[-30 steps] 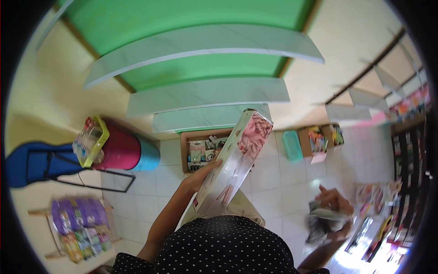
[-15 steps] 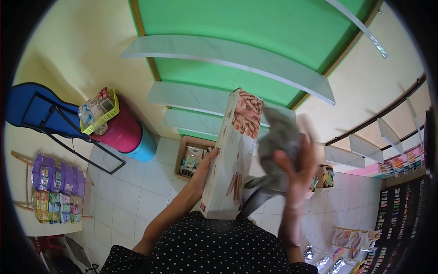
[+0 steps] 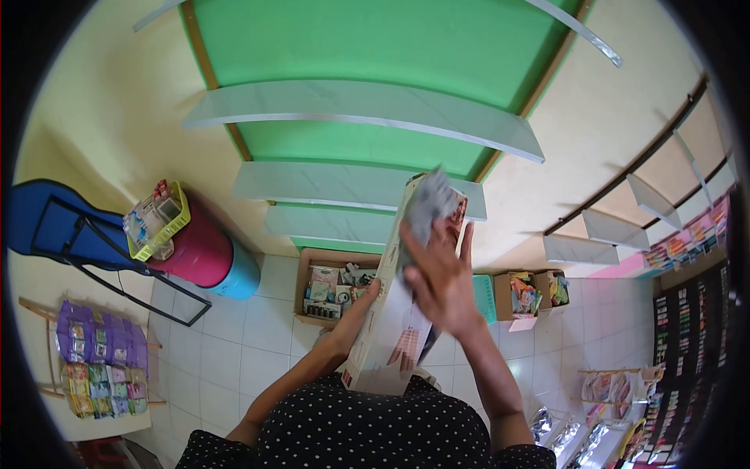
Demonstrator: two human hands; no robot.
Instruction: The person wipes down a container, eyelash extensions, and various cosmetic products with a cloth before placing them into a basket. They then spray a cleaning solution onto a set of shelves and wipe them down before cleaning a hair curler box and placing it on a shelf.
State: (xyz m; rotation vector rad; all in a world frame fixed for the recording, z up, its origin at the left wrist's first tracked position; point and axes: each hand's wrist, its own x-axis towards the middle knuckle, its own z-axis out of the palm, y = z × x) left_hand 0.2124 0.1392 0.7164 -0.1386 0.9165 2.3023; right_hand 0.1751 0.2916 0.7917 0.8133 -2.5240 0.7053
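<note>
A long white hair-styler box [image 3: 396, 320], printed with curly hair and a styling tool, stands tilted in front of my body. My left hand [image 3: 361, 309] grips its left side, with the fingers partly hidden behind it. My right hand [image 3: 447, 281] holds a grey cloth [image 3: 426, 207] against the upper front of the box, its fingers somewhat blurred. Hand and cloth cover most of the hair picture.
Grey shelves [image 3: 359, 109] cross the green wall ahead. On the floor are an open carton of goods [image 3: 311, 313], a teal basket [image 3: 484, 297] and smaller cartons [image 3: 516, 313]. A yellow basket [image 3: 166, 232] tops a pink bin [image 3: 199, 262] at left, beside a folded blue chair [image 3: 66, 223].
My right hand has brought the grey cloth from beside the box onto its upper front. My left hand keeps its grip. The view has shifted, showing more of the floor cartons.
</note>
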